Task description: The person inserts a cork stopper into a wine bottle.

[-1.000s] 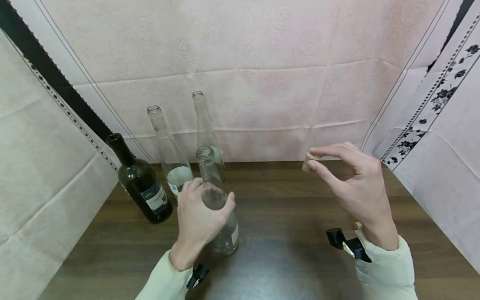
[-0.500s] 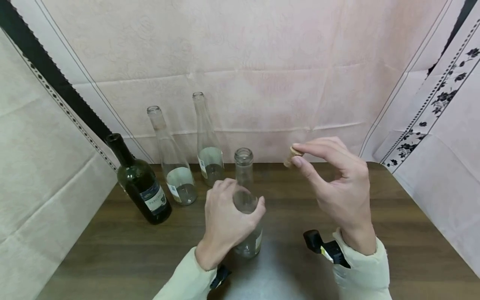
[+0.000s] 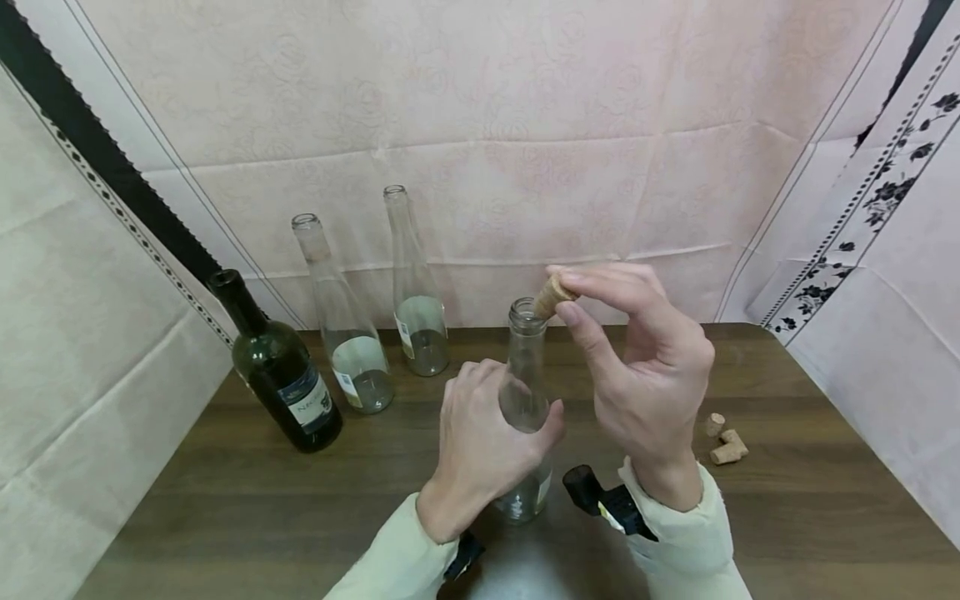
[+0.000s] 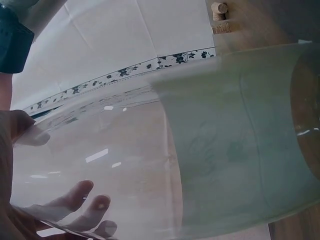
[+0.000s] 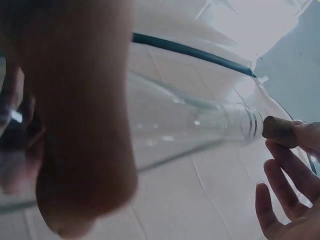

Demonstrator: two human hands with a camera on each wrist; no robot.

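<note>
My left hand (image 3: 487,442) grips a clear glass bottle (image 3: 527,367) round its body, and the bottle stands upright on the table. Through the glass in the left wrist view, the fingertips (image 4: 90,212) show curled round it beside a pale label (image 4: 220,135). Between thumb and index finger my right hand (image 3: 648,358) pinches a cork (image 3: 553,297), held tilted at the bottle's mouth. The right wrist view has the cork (image 5: 280,132) right at the bottle's rim (image 5: 255,123); whether its end has entered the mouth I cannot tell.
To the left stand a dark green wine bottle (image 3: 285,375) and two clear bottles, one (image 3: 341,308) nearer and one (image 3: 411,275) farther back. Several loose corks (image 3: 729,450) lie on the wooden table (image 3: 300,517) to the right. Patterned cloth (image 3: 525,167) encloses the back and sides.
My left hand has brought the clear bottle rightward, away from the other bottles. My right hand has moved left with the cork to the bottle's mouth, uncovering the loose corks.
</note>
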